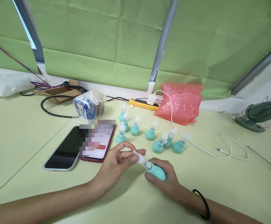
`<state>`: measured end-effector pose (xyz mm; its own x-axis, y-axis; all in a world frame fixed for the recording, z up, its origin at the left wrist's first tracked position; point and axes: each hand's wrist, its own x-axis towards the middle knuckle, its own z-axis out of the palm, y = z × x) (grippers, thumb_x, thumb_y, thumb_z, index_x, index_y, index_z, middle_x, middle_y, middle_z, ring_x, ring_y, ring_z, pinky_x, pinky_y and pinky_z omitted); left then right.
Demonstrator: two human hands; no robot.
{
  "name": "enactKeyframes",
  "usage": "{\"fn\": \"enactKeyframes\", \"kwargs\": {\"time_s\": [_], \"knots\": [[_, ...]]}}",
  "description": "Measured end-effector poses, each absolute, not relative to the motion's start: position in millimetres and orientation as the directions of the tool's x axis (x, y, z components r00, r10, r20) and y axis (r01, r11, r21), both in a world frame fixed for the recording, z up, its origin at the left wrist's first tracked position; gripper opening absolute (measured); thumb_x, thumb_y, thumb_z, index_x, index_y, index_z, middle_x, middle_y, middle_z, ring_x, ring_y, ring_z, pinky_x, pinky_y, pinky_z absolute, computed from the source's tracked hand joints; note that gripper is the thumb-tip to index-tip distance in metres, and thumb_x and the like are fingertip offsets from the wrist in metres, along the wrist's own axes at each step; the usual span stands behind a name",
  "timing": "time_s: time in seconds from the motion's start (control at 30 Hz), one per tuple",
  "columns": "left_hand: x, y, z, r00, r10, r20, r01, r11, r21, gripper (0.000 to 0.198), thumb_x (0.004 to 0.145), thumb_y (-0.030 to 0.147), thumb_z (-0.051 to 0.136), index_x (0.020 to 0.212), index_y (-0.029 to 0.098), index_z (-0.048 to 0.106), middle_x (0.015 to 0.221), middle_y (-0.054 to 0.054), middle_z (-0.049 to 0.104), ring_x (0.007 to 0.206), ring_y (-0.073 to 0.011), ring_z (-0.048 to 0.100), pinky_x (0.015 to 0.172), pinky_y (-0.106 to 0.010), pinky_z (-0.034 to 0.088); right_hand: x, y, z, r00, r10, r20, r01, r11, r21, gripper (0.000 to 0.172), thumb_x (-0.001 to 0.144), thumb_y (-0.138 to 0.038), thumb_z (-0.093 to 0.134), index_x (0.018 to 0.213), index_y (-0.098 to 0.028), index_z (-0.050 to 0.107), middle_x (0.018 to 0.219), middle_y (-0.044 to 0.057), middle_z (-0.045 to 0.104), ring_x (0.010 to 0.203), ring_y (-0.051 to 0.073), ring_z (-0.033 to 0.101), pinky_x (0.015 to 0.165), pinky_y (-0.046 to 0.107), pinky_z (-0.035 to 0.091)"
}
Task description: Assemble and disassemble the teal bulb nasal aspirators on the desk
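teal bulb [158, 172] between both hands [119, 161] [170, 179]

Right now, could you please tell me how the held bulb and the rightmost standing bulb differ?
The held bulb tilts, its white tip pointing leftward; the rightmost bulb stands on the table. The right hand grips the held bulb and the left hand pinches its tip; the rightmost bulb is untouched. Both are teal with whitish tips.

Phones [62, 152] left, squeeze bulbs [150, 134] right, charger [151, 99] seemingly in power strip [139, 104] behind
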<state>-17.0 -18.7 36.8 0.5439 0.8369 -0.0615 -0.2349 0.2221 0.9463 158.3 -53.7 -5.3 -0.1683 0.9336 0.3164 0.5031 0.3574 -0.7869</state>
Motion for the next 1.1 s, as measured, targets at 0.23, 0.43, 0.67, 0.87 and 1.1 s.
{"fn": "enactKeyframes", "kwargs": {"time_s": [0.23,0.43,0.67,0.87,1.1], "knots": [[-14.6,-20.2,32.0,0.524,0.851,-0.004,-0.231,0.147,0.962,0.016,0.075,0.020,0.057,0.088,0.018,0.047,0.085,-0.005,0.067,0.103,-0.0185,0.052,0.087,-0.028,0.040,158.8,-55.6,-5.9,-0.177,0.924,0.338,0.532,0.379,-0.757,0.014,0.069,-0.029,0.054,0.069,-0.016,0.055,0.055,-0.002,0.051,0.049,0.010,0.044,0.050,0.019,0.039],[-12.1,-23.6,32.5,0.517,0.856,-0.012,-0.228,0.151,0.962,0.014,0.075,0.024,0.057,0.086,0.015,0.055,0.106,-0.009,0.059,0.103,-0.0210,0.051,0.089,-0.030,0.040,159.5,-57.7,-5.4,-0.180,0.934,0.308,0.538,0.355,-0.765,0.018,0.071,-0.035,0.052,0.071,-0.017,0.055,0.057,-0.001,0.053,0.051,0.011,0.046,0.051,0.020,0.040],[-11.3,-25.9,29.3,0.529,0.848,-0.031,-0.300,0.220,0.928,0.011,0.078,0.026,0.054,0.080,0.016,0.050,0.104,-0.008,0.060,0.112,-0.0218,0.043,0.093,-0.035,0.036,158.1,-55.9,-5.4,-0.177,0.946,0.273,0.483,0.325,-0.813,0.019,0.071,-0.035,0.053,0.071,-0.016,0.054,0.055,-0.003,0.047,0.050,0.010,0.041,0.048,0.019,0.037],[-10.4,-25.0,27.8,0.530,0.847,-0.040,-0.319,0.243,0.916,0.012,0.078,0.026,0.053,0.077,0.016,0.047,0.097,-0.008,0.063,0.110,-0.0215,0.045,0.092,-0.035,0.037,158.1,-56.1,-4.9,-0.174,0.951,0.256,0.469,0.309,-0.827,0.018,0.070,-0.034,0.053,0.068,-0.016,0.053,0.055,-0.003,0.045,0.050,0.009,0.040,0.051,0.019,0.037],[-9.6,-23.7,29.6,0.554,0.832,-0.030,-0.271,0.214,0.938,0.015,0.074,0.025,0.058,0.070,0.015,0.047,0.083,-0.006,0.067,0.101,-0.0219,0.053,0.088,-0.033,0.039,159.5,-56.7,-6.6,-0.175,0.948,0.265,0.516,0.317,-0.796,0.021,0.071,-0.036,0.052,0.065,-0.016,0.053,0.051,-0.004,0.043,0.048,0.009,0.040,0.048,0.019,0.036]]}}
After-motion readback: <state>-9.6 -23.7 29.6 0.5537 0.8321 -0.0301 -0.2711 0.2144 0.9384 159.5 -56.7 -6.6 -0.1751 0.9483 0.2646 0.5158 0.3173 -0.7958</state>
